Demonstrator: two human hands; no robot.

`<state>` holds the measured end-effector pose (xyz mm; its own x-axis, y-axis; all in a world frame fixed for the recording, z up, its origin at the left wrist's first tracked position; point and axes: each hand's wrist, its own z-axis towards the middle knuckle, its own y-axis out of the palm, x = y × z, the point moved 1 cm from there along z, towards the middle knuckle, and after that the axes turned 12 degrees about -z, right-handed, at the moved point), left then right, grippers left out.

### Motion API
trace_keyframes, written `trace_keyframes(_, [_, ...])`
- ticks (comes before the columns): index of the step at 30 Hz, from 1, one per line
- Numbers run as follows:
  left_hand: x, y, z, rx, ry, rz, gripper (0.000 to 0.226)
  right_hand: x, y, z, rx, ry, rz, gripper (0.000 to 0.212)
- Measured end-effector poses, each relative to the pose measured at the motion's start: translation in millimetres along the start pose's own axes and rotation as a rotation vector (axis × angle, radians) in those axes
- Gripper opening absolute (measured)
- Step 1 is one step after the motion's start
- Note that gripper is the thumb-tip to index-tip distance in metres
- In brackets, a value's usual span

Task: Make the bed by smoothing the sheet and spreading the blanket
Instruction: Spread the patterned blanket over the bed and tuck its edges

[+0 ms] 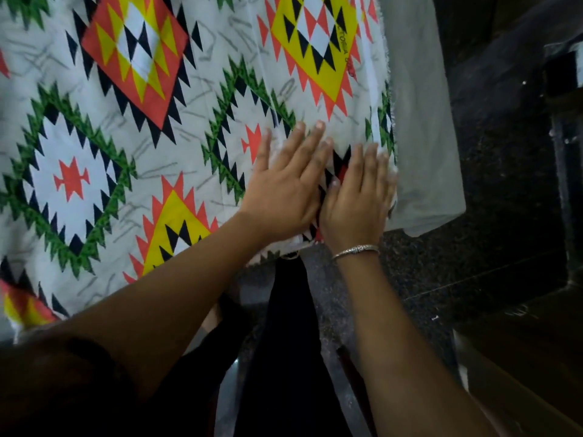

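The patterned sheet (pixel 195 99) lies spread over the bed and fills the view from 8 o'clock round to 1 o'clock. It is pale, with orange, yellow, black and green diamond shapes. Its frayed right edge runs down from 1 o'clock toward the centre, and its near edge slants from 8 o'clock up to the centre.

Both hands rest on the corner where those two edges meet, just right of centre. The left hand (pixel 284 187) lies palm down with its fingers straight and slightly spread, pointing toward 1 o'clock. It presses flat on the cloth and grips nothing. The right hand (pixel 356 200) lies just beside it, touching it. Its palm is also down and its fingers are straight and close together, pointing to 12 o'clock, with the outer fingers at the sheet's frayed edge. It too holds nothing. A silver bracelet (pixel 355 250) circles the right wrist.

Beyond the frayed edge, toward 2 o'clock, a plain pale cover (pixel 422 121) shows beneath the sheet and ends in a rounded corner at 3 o'clock.

A dark speckled floor (pixel 504 184) takes up the right side, from 2 to 5 o'clock. At 6 o'clock, between the forearms, the person's black clothing (pixel 284 342) hangs down.
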<state>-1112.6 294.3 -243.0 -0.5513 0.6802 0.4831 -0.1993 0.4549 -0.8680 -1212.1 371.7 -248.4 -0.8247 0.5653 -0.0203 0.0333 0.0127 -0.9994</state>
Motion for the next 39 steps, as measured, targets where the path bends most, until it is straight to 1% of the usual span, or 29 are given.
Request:
trace_keyframes(1, [-9, -10, 9, 0.026, -0.099, 0.000, 0.066, -11, -2, 16, 0.009, -0.088, 0.028, 0.055])
trace_keyframes(3, [-34, -23, 29, 0.033, -0.308, 0.015, 0.065, -41, -3, 51, -0.080, -0.264, 0.035, 0.055])
trace_keyframes(4, [-46, -27, 40, 0.013, -0.349, 0.009, 0.063, -53, 3, 67, -0.139, -0.339, 0.013, 0.055])
trace_keyframes(6, [-71, -26, 51, -0.056, -0.301, -0.006, 0.064, -67, 15, 92, -0.229, -0.476, -0.041, 0.055])
trace_keyframes(7, [-88, -29, 62, -0.063, -0.274, 0.038, 0.067, -75, 20, 115, -0.227, -0.566, -0.098, 0.055])
trace_keyframes(8, [-97, -32, 68, -0.074, -0.249, 0.067, 0.070, -72, 23, 129, -0.217, -0.605, -0.138, 0.056])
trace_keyframes(9, [-106, -37, 71, -0.068, -0.244, 0.095, 0.071, -64, 26, 139, -0.206, -0.606, -0.181, 0.059])
trace_keyframes(10, [-123, -44, 79, -0.051, -0.298, 0.121, 0.073, -57, 27, 158, -0.228, -0.579, -0.215, 0.062])
trace_keyframes(12, [-153, -60, 91, 0.029, -0.538, 0.100, 0.073, -47, 21, 194, -0.225, -0.480, -0.260, 0.069])
trace_keyframes(13, [-163, -70, 99, 0.063, -0.626, 0.081, 0.073, -49, 18, 211, -0.189, -0.452, -0.263, 0.070])
trace_keyframes(14, [-169, -77, 111, 0.087, -0.654, 0.070, 0.071, -59, 15, 226, -0.174, -0.449, -0.273, 0.069])
trace_keyframes(15, [-171, -82, 125, 0.108, -0.601, 0.065, 0.068, -76, 11, 239, -0.168, -0.490, -0.285, 0.068])
trace_keyframes(17, [-165, -91, 154, 0.125, -0.374, 0.054, 0.065, -118, 9, 259, -0.147, -0.674, -0.281, 0.064])
trace_keyframes(18, [-167, -95, 166, 0.121, -0.300, 0.061, 0.064, -138, 12, 269, -0.175, -0.753, -0.288, 0.065])
trace_keyframes(19, [-176, -100, 174, 0.128, -0.303, 0.062, 0.063, -156, 15, 280, -0.217, -0.789, -0.284, 0.067])
trace_keyframes(20, [-192, -107, 179, 0.150, -0.372, 0.055, 0.063, -172, 17, 291, -0.234, -0.802, -0.260, 0.066])
trace_keyframes(22, [-229, -118, 180, 0.170, -0.537, 0.027, 0.063, -197, 21, 312, -0.191, -0.856, -0.239, 0.061])
trace_keyframes(23, [-245, -122, 178, 0.173, -0.577, 0.025, 0.064, -207, 24, 321, -0.173, -0.895, -0.238, 0.060])
trace_keyframes(25, [-273, -129, 176, 0.194, -0.635, 0.052, 0.065, -217, 27, 341, -0.172, -0.869, -0.259, 0.061])
trace_keyframes(27, [-291, -143, 178, 0.229, -0.710, 0.076, 0.064, -222, 24, 362, -0.146, -0.704, -0.295, 0.067])
trace_keyframes(28, [-296, -150, 183, 0.239, -0.698, 0.078, 0.063, -228, 22, 371, -0.132, -0.649, -0.295, 0.067])
trace_keyframes(29, [-297, -157, 191, 0.229, -0.633, 0.073, 0.062, -238, 20, 378, -0.128, -0.650, -0.287, 0.067])
trace_keyframes(31, [-300, -166, 211, 0.167, -0.435, 0.069, 0.062, -266, 17, 389, -0.156, -0.798, -0.279, 0.066])
trace_keyframes(32, [-307, -169, 217, 0.134, -0.387, 0.072, 0.062, -279, 17, 394, -0.180, -0.884, -0.293, 0.066])
trace_keyframes(34, [-332, -176, 222, 0.108, -0.445, 0.100, 0.059, -289, 21, 409, -0.204, -0.942, -0.330, 0.062])
trace_keyframes(35, [-348, -181, 223, 0.113, -0.518, 0.113, 0.059, -286, 22, 420, -0.179, -0.894, -0.331, 0.062])
trace_keyframes(37, [-372, -195, 227, 0.131, -0.636, 0.132, 0.061, -276, 22, 447, -0.121, -0.649, -0.324, 0.068])
trace_keyframes(38, [-377, -202, 234, 0.155, -0.629, 0.126, 0.062, -276, 20, 460, -0.105, -0.531, -0.320, 0.070])
trace_keyframes(39, [-378, -208, 243, 0.185, -0.576, 0.118, 0.062, -283, 20, 470, -0.094, -0.500, -0.303, 0.070])
